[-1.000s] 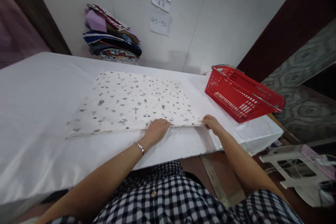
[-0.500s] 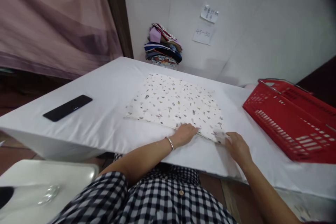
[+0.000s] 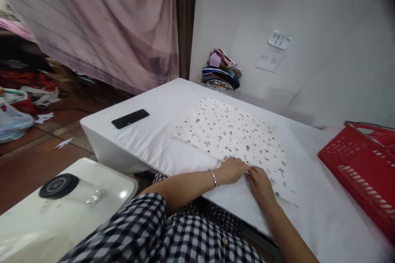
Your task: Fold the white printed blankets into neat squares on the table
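Cloth [image 3: 232, 135], white with small dark motifs, lies flat on the white table [image 3: 154, 144]. Both hands rest side by side on its near edge: the left hand [image 3: 233, 169], a bracelet at its wrist, lies palm down with fingers spread flat, and the right hand [image 3: 261, 180] presses down beside it, gripping nothing. A black phone [image 3: 130, 118] lies well apart; a red basket [image 3: 364, 164] stands to the right.

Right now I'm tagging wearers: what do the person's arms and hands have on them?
Both forearms are bare. The left hand has a thin silver bracelet at the wrist; the right hand wears nothing visible. Short black-and-white checked shirt sleeves.
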`<state>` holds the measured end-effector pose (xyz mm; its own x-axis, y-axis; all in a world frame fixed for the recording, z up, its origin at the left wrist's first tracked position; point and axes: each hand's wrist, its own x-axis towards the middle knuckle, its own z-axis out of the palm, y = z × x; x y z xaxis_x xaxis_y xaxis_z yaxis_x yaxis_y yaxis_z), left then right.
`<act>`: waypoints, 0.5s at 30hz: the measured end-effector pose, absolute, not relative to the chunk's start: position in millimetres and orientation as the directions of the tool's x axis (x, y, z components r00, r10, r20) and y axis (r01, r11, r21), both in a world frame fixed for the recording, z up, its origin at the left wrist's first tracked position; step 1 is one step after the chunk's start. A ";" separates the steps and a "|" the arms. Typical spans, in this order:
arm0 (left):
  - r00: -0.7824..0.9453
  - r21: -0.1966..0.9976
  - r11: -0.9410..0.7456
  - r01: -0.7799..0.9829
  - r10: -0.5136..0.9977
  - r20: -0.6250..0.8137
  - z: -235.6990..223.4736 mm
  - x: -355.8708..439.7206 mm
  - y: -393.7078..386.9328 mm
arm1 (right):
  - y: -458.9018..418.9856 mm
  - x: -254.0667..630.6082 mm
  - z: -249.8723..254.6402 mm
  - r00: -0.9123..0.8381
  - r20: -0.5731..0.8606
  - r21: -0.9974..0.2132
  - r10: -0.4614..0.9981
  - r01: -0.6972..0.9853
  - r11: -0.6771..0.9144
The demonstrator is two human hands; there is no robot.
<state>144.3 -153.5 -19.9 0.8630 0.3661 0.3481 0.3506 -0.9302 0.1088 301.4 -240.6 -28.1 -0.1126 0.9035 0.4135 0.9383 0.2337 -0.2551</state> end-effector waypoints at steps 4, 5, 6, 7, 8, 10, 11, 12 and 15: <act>0.863 0.019 -0.926 0.377 0.359 0.354 -14.0 127.1 -145.2 | -243.1 306.9 -38.6 -0.116 0.462 -0.254 0.879 0.933 0.257; 0.864 -0.003 -0.921 0.391 0.366 0.346 -12.8 121.8 -140.8 | -243.2 307.6 -40.1 -0.118 0.471 -0.251 0.874 0.932 0.261; 0.863 -0.021 -0.914 0.404 0.373 0.340 -11.8 115.8 -135.7 | -243.0 308.0 -41.1 -0.120 0.478 -0.248 0.870 0.932 0.264; 0.861 -0.036 -0.907 0.419 0.384 0.335 -10.8 109.1 -130.2 | -242.8 308.3 -41.8 -0.121 0.484 -0.244 0.867 0.933 0.266; 0.856 -0.046 -0.899 0.435 0.398 0.329 -9.9 101.7 -124.5 | -242.5 308.5 -42.2 -0.123 0.488 -0.240 0.864 0.933 0.268; 0.841 -0.053 -0.877 0.478 0.439 0.318 -8.2 84.4 -113.3 | -242.1 308.9 -42.5 -0.133 0.495 -0.228 0.859 0.934 0.276; 0.828 -0.048 -0.863 0.503 0.465 0.312 -7.5 74.8 -108.0 | -242.1 309.0 -42.6 -0.138 0.500 -0.221 0.855 0.934 0.280; 0.813 -0.039 -0.848 0.529 0.494 0.308 -6.8 64.6 -103.1 | -242.1 309.2 -42.8 -0.143 0.506 -0.213 0.851 0.935 0.283; 0.755 -0.008 -0.793 0.609 0.577 0.312 -5.5 32.6 -90.1 | -242.3 309.4 -44.2 -0.153 0.519 -0.187 0.841 0.940 0.286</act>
<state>32.6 -90.1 -5.5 0.7547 0.5772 0.3119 0.6095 -0.7928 -0.0077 309.4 -242.3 -44.2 -0.1532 0.8410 0.5189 0.9397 0.2865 -0.1867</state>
